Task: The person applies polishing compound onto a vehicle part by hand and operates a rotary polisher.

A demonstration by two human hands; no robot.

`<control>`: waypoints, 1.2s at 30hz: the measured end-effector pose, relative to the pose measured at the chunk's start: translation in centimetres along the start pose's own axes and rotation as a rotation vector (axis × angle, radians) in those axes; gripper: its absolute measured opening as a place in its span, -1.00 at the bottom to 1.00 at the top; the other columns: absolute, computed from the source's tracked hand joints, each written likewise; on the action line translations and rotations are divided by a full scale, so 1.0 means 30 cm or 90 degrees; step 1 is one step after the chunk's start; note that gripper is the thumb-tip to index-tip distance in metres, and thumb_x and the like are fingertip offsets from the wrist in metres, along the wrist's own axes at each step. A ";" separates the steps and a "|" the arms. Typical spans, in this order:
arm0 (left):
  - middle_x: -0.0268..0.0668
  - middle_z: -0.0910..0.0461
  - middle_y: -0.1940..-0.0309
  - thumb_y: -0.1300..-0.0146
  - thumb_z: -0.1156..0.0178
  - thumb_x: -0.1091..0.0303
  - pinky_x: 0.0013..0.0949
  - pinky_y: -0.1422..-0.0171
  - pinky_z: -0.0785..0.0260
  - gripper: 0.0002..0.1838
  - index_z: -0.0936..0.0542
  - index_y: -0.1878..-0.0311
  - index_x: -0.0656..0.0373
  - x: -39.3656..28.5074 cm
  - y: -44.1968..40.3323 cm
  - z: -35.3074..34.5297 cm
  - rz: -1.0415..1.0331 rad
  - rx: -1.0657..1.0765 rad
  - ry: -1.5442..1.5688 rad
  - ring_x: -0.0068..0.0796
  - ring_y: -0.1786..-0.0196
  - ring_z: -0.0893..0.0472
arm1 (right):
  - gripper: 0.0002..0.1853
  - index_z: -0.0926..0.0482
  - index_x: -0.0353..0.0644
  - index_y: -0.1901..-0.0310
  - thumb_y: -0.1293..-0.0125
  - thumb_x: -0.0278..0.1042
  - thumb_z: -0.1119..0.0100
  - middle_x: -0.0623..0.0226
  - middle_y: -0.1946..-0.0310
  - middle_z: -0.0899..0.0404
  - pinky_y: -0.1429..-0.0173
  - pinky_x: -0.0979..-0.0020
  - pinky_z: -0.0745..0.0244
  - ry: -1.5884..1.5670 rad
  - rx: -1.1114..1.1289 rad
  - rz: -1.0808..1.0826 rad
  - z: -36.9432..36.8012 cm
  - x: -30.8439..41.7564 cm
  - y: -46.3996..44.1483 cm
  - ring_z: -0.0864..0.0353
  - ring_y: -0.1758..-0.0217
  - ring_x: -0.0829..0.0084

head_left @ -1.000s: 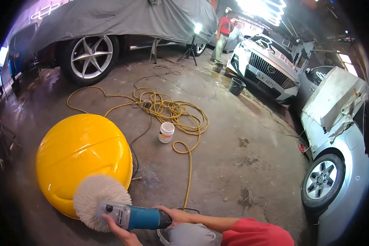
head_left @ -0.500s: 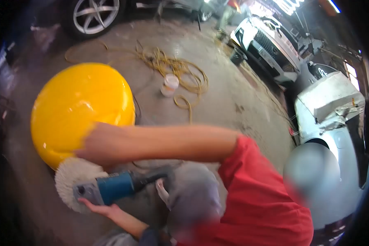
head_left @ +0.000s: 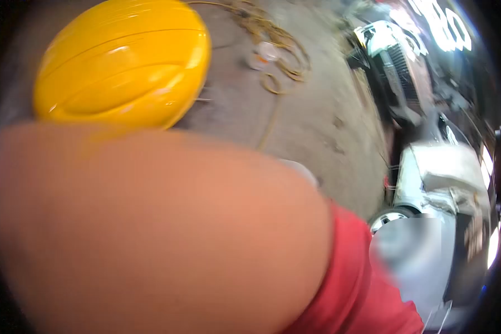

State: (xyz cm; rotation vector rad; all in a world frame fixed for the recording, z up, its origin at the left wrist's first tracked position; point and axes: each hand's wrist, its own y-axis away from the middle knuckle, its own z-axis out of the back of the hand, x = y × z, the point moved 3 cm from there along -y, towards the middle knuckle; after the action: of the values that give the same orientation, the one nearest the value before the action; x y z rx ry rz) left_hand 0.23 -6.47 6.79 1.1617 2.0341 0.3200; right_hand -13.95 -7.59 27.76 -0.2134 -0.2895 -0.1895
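Note:
My bare right forearm (head_left: 161, 222), very close to the camera and blurred, fills the lower left of the head view. It comes out of a red sleeve (head_left: 353, 284). The hand at its end does not show. My left hand is out of sight too. Beyond the forearm stands a glossy yellow painted panel (head_left: 133, 61), curved, with a long crease and a shaped hollow on its face. The forearm covers its lower edge in the view; I cannot tell whether they touch. The polisher is hidden now.
A yellow hose (head_left: 286, 42) lies coiled on the concrete floor (head_left: 328, 106), beside a small white tub (head_left: 267, 52). Along the right side are a car front (head_left: 398, 72) and a pale car body (head_left: 414, 178) with covering on it.
My right arm has come up close to the camera and now covers the polisher and my left hand. The view has shifted, with the yellow panel higher in it.

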 end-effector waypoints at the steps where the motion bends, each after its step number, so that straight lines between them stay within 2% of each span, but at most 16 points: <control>1: -0.11 -0.29 -0.40 -0.26 -0.12 -0.29 -0.06 -0.44 -0.19 -0.10 -0.24 -0.44 0.21 -0.012 -0.005 0.007 -0.010 -0.011 0.012 -0.10 -0.42 -0.30 | -0.54 -0.55 -0.08 -0.09 -0.13 -0.20 -0.33 0.17 0.27 -0.70 0.04 0.23 -0.58 -0.002 0.004 0.003 0.013 0.013 -0.039 -0.70 0.21 0.20; 4: -0.13 -0.30 -0.39 -0.26 -0.13 -0.29 -0.07 -0.43 -0.20 -0.10 -0.24 -0.44 0.21 -0.003 -0.042 0.067 -0.072 -0.067 0.012 -0.12 -0.42 -0.30 | -0.52 -0.54 -0.08 -0.10 -0.13 -0.18 -0.33 0.17 0.25 -0.71 0.02 0.22 -0.58 0.010 0.028 -0.021 0.045 0.044 -0.104 -0.71 0.20 0.19; 7: -0.03 -0.23 -0.43 -0.27 -0.07 -0.30 0.15 -0.43 -0.18 -0.09 -0.18 -0.48 0.19 -0.019 -0.049 0.099 -0.209 -0.134 -0.095 0.03 -0.44 -0.27 | -0.50 -0.54 -0.08 -0.12 -0.14 -0.15 -0.34 0.17 0.23 -0.72 0.01 0.22 -0.58 0.023 0.027 -0.129 0.068 -0.040 -0.012 -0.71 0.19 0.19; 10: -0.01 -0.24 -0.42 -0.27 -0.02 -0.34 0.11 -0.44 -0.21 -0.07 -0.13 -0.50 0.15 -0.017 -0.024 0.082 -0.083 -0.055 -0.023 0.05 -0.40 -0.33 | -0.36 -0.42 -0.01 -0.26 -0.17 -0.03 -0.35 0.32 0.25 -0.74 -0.02 0.17 -0.54 -0.060 0.103 -0.238 0.024 -0.184 0.281 -0.70 0.12 0.16; 12: -0.01 -0.22 -0.43 -0.27 0.01 -0.38 0.14 -0.44 -0.21 -0.05 -0.12 -0.51 0.15 -0.004 -0.046 0.088 -0.087 -0.037 -0.010 0.07 -0.41 -0.31 | -0.23 -0.35 -0.04 -0.32 -0.11 0.07 -0.40 0.19 0.02 -0.68 -0.14 0.13 -0.48 -0.115 0.236 -0.332 -0.012 -0.191 0.418 -0.62 -0.05 0.06; 15: -0.03 -0.24 -0.41 -0.31 0.02 -0.33 0.10 -0.43 -0.22 -0.09 -0.16 -0.48 0.21 -0.013 0.000 0.022 -0.076 0.022 -0.002 0.04 -0.40 -0.32 | 0.15 -0.17 -0.26 -0.42 0.14 0.16 -0.56 -0.12 -0.24 -0.44 -0.35 0.16 -0.35 -0.269 0.307 -0.207 -0.186 -0.169 0.536 -0.47 -0.27 -0.02; 17: -0.04 -0.28 -0.39 -0.32 0.03 -0.34 0.08 -0.42 -0.23 -0.10 -0.19 -0.46 0.24 -0.009 0.083 -0.052 -0.087 0.028 -0.067 0.01 -0.39 -0.33 | 0.28 -0.12 -0.32 -0.42 0.27 0.20 -0.62 -0.18 -0.32 -0.32 -0.43 0.18 -0.26 -0.488 0.306 -0.231 -0.310 -0.130 0.638 -0.38 -0.35 -0.01; 19: -0.05 -0.33 -0.36 -0.35 0.03 -0.31 0.06 -0.41 -0.22 -0.14 -0.24 -0.42 0.27 -0.006 0.169 -0.119 -0.118 0.090 -0.106 -0.04 -0.37 -0.35 | 0.28 -0.12 -0.32 -0.41 0.28 0.19 -0.63 -0.12 -0.32 -0.31 -0.46 0.20 -0.22 -0.554 0.191 -0.205 -0.258 -0.064 0.677 -0.32 -0.39 0.05; 20: -0.13 -0.32 -0.37 -0.42 0.13 -0.27 -0.05 -0.47 -0.14 -0.20 -0.26 -0.42 0.28 -0.003 0.186 -0.178 -0.102 0.023 -0.153 -0.13 -0.39 -0.34 | 0.26 -0.14 -0.34 -0.39 0.29 0.16 -0.63 -0.08 -0.31 -0.31 -0.46 0.20 -0.21 -0.528 0.158 -0.230 -0.233 -0.099 0.660 -0.32 -0.39 0.05; 22: -0.11 -0.36 -0.35 -0.43 0.04 -0.19 -0.09 -0.46 -0.16 -0.25 -0.30 -0.39 0.32 0.001 0.242 -0.201 -0.143 0.061 -0.190 -0.16 -0.37 -0.36 | 0.21 -0.18 -0.31 -0.37 0.31 0.04 -0.67 -0.04 -0.25 -0.37 -0.42 0.19 -0.27 -0.529 0.003 -0.211 -0.236 -0.084 0.720 -0.39 -0.32 0.12; 23: -0.10 -0.36 -0.34 -0.41 0.02 -0.19 -0.08 -0.45 -0.18 -0.24 -0.30 -0.38 0.30 -0.001 0.235 -0.169 -0.174 0.100 -0.252 -0.15 -0.36 -0.37 | 0.18 -0.19 -0.29 -0.37 0.31 -0.05 -0.68 0.01 -0.24 -0.38 -0.41 0.20 -0.27 -0.612 0.008 -0.255 -0.240 -0.078 0.735 -0.40 -0.30 0.16; 25: -0.02 -0.57 -0.11 -0.39 -0.19 0.16 -0.17 -0.38 -0.29 -0.44 -0.40 -0.26 0.43 -0.139 0.381 -0.296 -0.262 0.166 -0.569 -0.19 -0.22 -0.53 | 0.13 -0.21 -0.27 -0.35 0.30 -0.22 -0.68 0.12 -0.20 -0.42 -0.38 0.21 -0.31 -0.701 0.040 -0.331 -0.251 -0.078 0.766 -0.43 -0.25 0.25; 28: -0.07 -0.66 0.10 -0.30 -0.30 0.19 -0.23 -0.20 -0.44 -0.51 -0.51 -0.10 0.43 -0.293 0.533 -0.317 -0.384 0.167 -0.632 -0.23 -0.01 -0.63 | 0.06 -0.23 -0.27 -0.31 0.29 -0.32 -0.66 0.18 -0.15 -0.47 -0.33 0.24 -0.35 -0.775 0.091 -0.397 -0.258 -0.080 0.793 -0.47 -0.20 0.32; 32: -0.19 -0.62 0.26 -0.26 -0.31 0.21 -0.32 0.11 -0.52 -0.67 -0.58 0.03 0.22 -0.244 0.589 -0.259 -0.325 0.544 -0.364 -0.24 0.21 -0.63 | -0.02 -0.27 -0.28 -0.27 0.26 -0.38 -0.62 0.22 -0.09 -0.53 -0.28 0.26 -0.40 -0.885 0.057 -0.426 -0.318 -0.140 0.804 -0.51 -0.15 0.38; 34: -0.22 -0.60 0.30 -0.25 -0.31 0.22 -0.34 0.19 -0.54 -0.71 -0.59 0.06 0.17 -0.260 0.630 -0.317 -0.302 0.623 -0.304 -0.24 0.27 -0.63 | -0.09 -0.32 -0.29 -0.24 0.22 -0.36 -0.59 0.20 -0.06 -0.55 -0.25 0.28 -0.43 -0.891 0.054 -0.444 -0.317 -0.114 0.798 -0.53 -0.12 0.36; 36: -0.26 -0.55 0.38 -0.12 -0.39 0.22 -0.37 0.26 -0.51 -0.65 -0.58 0.08 0.15 -0.241 0.653 -0.364 -0.355 0.453 -0.779 -0.28 0.31 -0.61 | -0.12 -0.35 -0.30 -0.22 0.22 -0.35 -0.58 0.20 -0.04 -0.56 -0.24 0.28 -0.44 -0.865 0.083 -0.454 -0.309 -0.098 0.805 -0.55 -0.09 0.35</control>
State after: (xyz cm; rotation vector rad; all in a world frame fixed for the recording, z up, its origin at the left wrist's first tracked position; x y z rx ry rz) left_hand 6.89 0.08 28.43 0.7408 1.2091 -1.1917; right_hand -9.11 13.88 13.83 -0.0689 -1.7324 -0.7213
